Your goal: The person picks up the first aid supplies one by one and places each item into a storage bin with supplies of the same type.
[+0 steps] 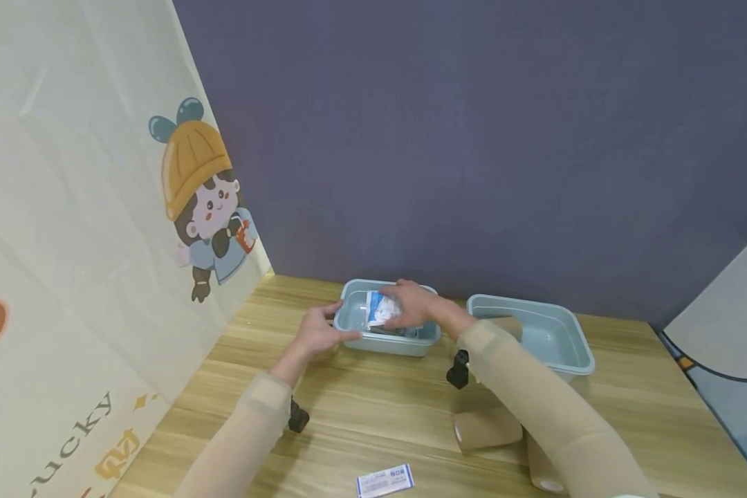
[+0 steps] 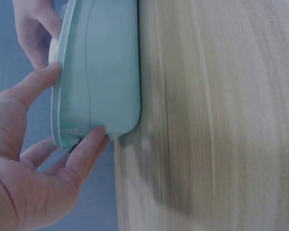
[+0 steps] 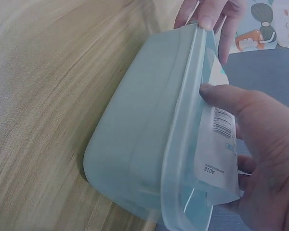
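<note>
A light blue plastic bin (image 1: 386, 345) stands at the back of the wooden table. My left hand (image 1: 319, 332) holds its left end, thumb at the near rim and fingers around the end wall, as the left wrist view also shows. Over the bin, my right hand (image 1: 413, 304) grips a white and blue packet (image 1: 376, 310). The right wrist view shows this packet (image 3: 216, 161) with a barcode, tilted at the bin's opening, my thumb on its near side and my other fingers mostly hidden behind it. Dark items lie under the packet, too small to make out.
To the right, a second light blue bin (image 1: 580, 349) contains a brown cylinder (image 1: 509, 325). Two more brown cylinders, one (image 1: 488, 429) partly shaded, lie by my right forearm. A small white and blue packet (image 1: 384, 481) lies at the front. A dark wall (image 1: 473, 138) rises behind.
</note>
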The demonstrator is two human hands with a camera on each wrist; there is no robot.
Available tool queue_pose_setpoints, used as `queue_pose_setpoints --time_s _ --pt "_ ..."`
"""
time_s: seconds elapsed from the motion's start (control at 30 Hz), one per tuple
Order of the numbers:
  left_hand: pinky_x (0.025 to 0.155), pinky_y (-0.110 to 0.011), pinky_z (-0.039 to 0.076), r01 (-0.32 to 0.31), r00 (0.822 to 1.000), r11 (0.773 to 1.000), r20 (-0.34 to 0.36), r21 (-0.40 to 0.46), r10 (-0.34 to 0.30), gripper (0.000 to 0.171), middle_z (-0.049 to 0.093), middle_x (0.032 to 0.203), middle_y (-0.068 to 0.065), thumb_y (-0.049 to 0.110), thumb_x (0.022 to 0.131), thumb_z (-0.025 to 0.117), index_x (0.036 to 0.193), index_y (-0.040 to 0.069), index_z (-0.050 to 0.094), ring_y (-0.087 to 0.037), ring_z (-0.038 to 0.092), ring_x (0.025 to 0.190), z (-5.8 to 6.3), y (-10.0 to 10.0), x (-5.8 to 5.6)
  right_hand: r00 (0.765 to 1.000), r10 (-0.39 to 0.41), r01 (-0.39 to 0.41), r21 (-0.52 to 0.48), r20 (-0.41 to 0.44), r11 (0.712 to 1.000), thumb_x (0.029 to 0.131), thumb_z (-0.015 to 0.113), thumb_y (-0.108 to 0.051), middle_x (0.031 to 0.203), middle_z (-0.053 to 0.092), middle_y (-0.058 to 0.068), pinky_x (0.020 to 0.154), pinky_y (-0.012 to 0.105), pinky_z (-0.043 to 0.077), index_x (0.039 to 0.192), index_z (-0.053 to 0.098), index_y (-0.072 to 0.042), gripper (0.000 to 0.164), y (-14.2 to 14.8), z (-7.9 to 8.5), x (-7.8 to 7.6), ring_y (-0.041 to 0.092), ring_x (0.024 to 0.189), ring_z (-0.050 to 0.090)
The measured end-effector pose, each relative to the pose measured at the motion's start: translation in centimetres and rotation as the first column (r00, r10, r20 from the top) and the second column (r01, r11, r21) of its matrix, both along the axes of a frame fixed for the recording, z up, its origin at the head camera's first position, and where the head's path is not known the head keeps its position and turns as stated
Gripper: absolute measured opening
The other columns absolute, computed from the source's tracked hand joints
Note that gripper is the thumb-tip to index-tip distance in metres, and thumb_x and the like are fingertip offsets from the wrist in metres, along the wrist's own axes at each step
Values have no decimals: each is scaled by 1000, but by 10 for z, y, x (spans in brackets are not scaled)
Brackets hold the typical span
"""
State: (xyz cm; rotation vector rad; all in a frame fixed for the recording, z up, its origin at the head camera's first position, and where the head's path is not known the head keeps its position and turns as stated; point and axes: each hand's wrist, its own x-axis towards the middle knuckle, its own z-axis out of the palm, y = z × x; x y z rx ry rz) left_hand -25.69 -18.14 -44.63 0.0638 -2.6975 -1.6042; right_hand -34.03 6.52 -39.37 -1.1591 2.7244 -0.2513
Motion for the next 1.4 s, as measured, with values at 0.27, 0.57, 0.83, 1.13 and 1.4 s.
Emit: queue_pose_setpoints --time_s 0.27,0.57,0.83,1.13,1.4 --pt "97 -43 61 3 1000 1000 -15 3 -3 98 64 142 -31 26 72 99 154 1 51 -42 68 121 -1 -1 0 998 -60 59 25 27 998 96 76 -45 159 54 17 122 57 43 161 45 -9 80 -2 -5 -3 43 150 46" --pt "102 -46 59 3 999 1000 -34 13 -2 97 66 139 -30 27 73 99 154 0 52 -41 69 121 -1 2 -1 996 -86 85 34 9 996 95 77 -44 157 58 14 121 55 45 158 49 -8 78 0 -12 -7 41 149 49" --pt "108 -49 57 -10 1000 1000 -21 23 10 98 62 146 -30 24 72 99 154 1 51 -42 66 126 -1 2 0 998 -57 57 26 0 998 96 77 -41 154 59 17 118 53 48 156 49 -5 76 1 -20 -8 39 142 55" --pt "104 -48 58 -9 1000 1000 -13 19 9 98 64 143 -30 25 71 100 154 2 52 -41 68 123 0 4 0 997 -73 73 22 10 997 95 78 -41 156 57 18 120 54 47 158 48 -5 78 6 -26 -9 40 145 52" --pt "107 -49 57 -19 1000 1000 -8 -3 19 95 63 144 -30 24 74 99 154 2 52 -41 67 125 0 4 -1 998 -55 55 -2 28 998 93 77 -38 160 53 21 126 54 39 158 47 -3 80 5 -21 -7 43 150 47"
